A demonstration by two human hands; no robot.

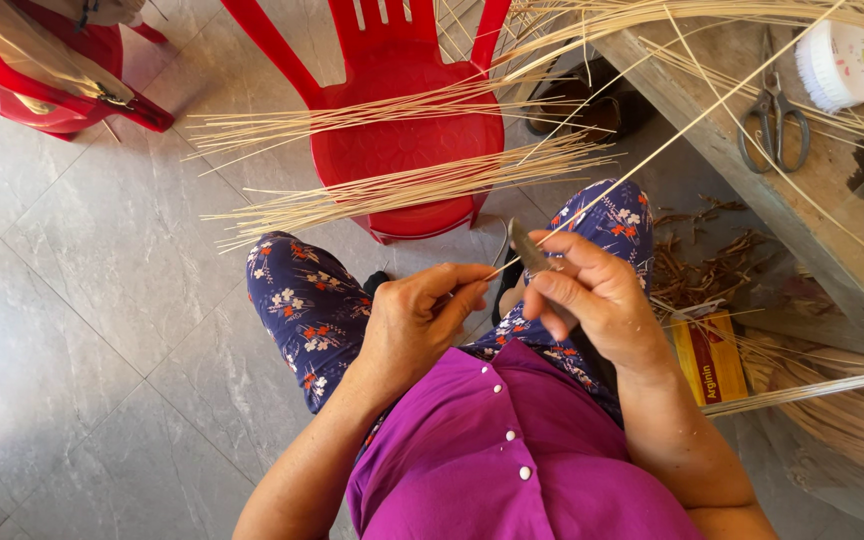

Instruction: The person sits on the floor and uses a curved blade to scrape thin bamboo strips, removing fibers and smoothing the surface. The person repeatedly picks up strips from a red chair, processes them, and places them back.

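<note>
Both hands (512, 305) pinch one thin cane strip (652, 150) against a knife (529, 247).

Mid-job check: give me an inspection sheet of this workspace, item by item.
Surface: grey tiled floor; wooden bench at right.
Job's things: thin cane strip pinched at its near end; small knife against it.
Clutter: bundles of cane strips across the red plastic chair; scissors and white brush on the bench; brown shavings on the floor; yellow box by the knee.
Grippers: left hand pinches the strip; right hand grips the knife.
Cables: nothing seen.
Surroundings: second red chair top left; no other people seen.
</note>
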